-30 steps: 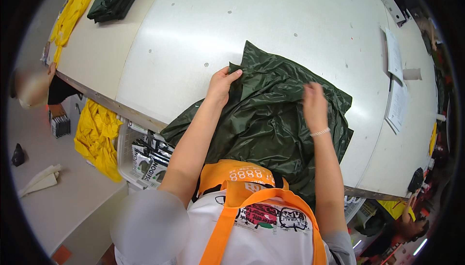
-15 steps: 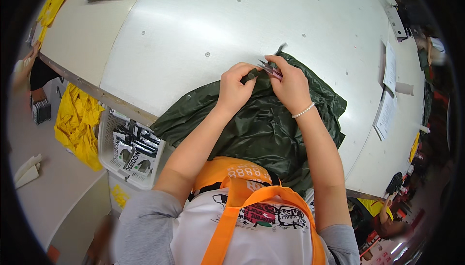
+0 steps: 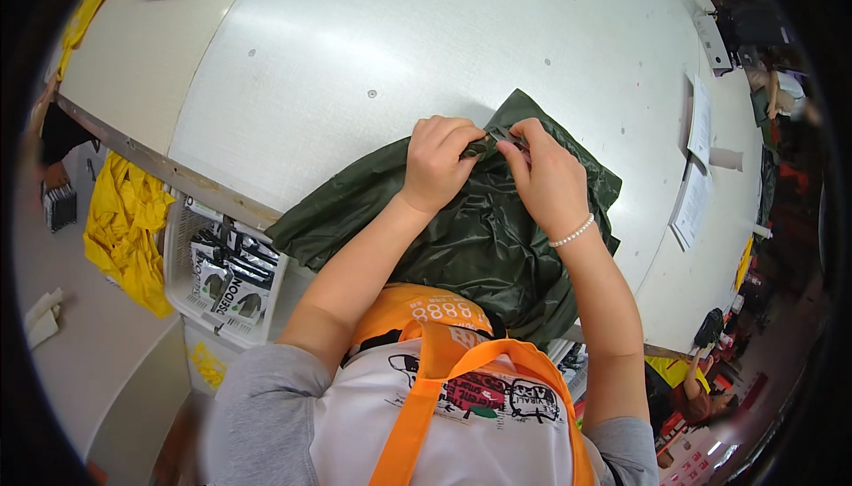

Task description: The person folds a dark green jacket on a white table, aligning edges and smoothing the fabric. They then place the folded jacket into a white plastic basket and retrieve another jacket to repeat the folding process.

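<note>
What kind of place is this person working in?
Probably a garment workshop or packing room. There is a big white worktable, a shiny dark green garment under both hands, yellow garments hanging beside it, and a basket of packets.

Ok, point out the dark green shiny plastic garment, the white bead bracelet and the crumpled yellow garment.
dark green shiny plastic garment (image 3: 484, 246), head view, on the wrinkled middle below the hands.
white bead bracelet (image 3: 571, 234), head view, on the beads across the right wrist.
crumpled yellow garment (image 3: 129, 224), head view, on its hanging folds, left of the table.
</note>
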{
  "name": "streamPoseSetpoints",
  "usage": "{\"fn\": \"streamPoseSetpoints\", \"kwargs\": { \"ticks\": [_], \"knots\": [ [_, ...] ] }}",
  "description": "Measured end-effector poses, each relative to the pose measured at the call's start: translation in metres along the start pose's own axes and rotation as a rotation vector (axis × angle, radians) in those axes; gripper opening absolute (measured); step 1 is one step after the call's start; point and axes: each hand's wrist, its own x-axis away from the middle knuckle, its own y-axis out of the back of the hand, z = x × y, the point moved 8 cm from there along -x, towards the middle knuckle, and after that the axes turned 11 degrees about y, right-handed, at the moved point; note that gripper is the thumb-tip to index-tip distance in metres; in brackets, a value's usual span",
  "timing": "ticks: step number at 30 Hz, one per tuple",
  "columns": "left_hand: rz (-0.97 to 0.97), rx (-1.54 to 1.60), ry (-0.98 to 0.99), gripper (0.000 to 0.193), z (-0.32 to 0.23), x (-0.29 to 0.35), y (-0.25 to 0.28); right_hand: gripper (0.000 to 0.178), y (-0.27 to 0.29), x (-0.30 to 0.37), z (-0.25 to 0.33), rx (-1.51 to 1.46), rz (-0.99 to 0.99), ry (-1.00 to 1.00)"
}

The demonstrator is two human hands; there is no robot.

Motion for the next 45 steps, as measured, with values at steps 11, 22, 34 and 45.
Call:
{"fn": "streamPoseSetpoints", "kwargs": {
  "ticks": [11,22,34,45],
  "knots": [
    [-0.038,0.014,-0.024,0.030,-0.005,0.003,0.007,0.022,0.006,-0.002,0.021,0.162,0.036,0.075],
    [0.011,-0.679,0.152,0.052,0.055,-0.021,-0.024,0.032,0.010,0.128,-0.147,-0.211,-0.296,-0.523],
    [1.105,-0.598,-0.080,0.060,-0.094,0.083,-0.384,0.027,-0.075,0.273,-0.347,-0.594,-0.306,-0.857],
    [1.169,0.123,0.162,0.013,-0.112,0.076,-0.370,0.030,-0.004,0.383,-0.430,-0.201,-0.685,-0.999]
  ]
}}
